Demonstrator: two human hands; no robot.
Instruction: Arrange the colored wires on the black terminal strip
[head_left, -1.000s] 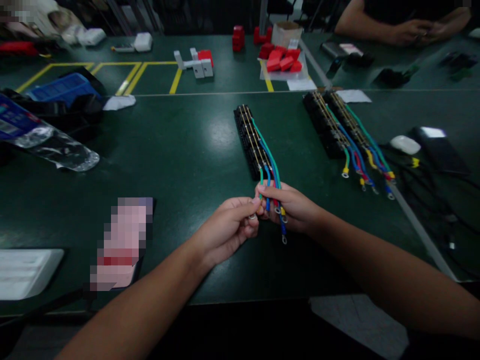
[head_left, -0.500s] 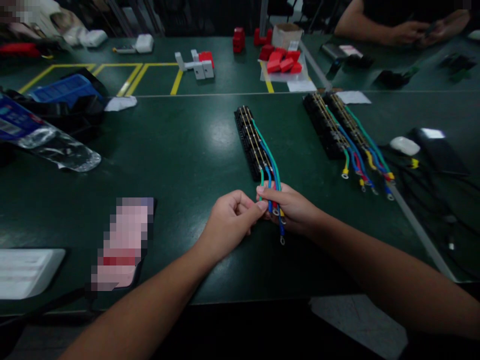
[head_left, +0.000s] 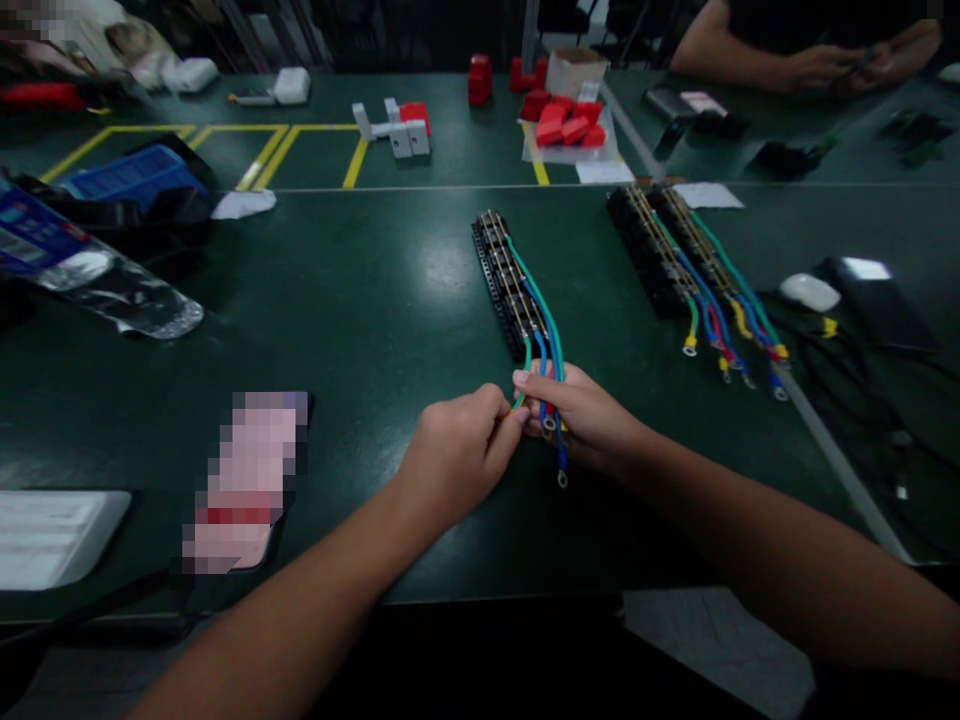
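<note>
A long black socket strip [head_left: 504, 280] with brass-coloured bars lies on the green table in front of me. Green, blue and red wires come off its near end, some tipped with ring terminals [head_left: 562, 479]. My right hand [head_left: 574, 405] is closed around this wire bundle, thumb across the top. With thumb and fingers pinched, my left hand [head_left: 469, 440] holds the lower end of one green wire [head_left: 528, 355], bent toward the left; its tip is hidden by the fingers.
Two similar wired strips [head_left: 649, 250] lie at the right. A pixelated phone [head_left: 251, 470] and a white block [head_left: 60, 535] are at the left. Red parts [head_left: 566, 122] and grey parts [head_left: 409, 138] stand at the back. Another person's hands [head_left: 847, 65] are at the far right.
My left hand has turned over more, knuckles up, and now draws the green wire's end slightly left. The strip has shifted very little; my right hand keeps its hold.
</note>
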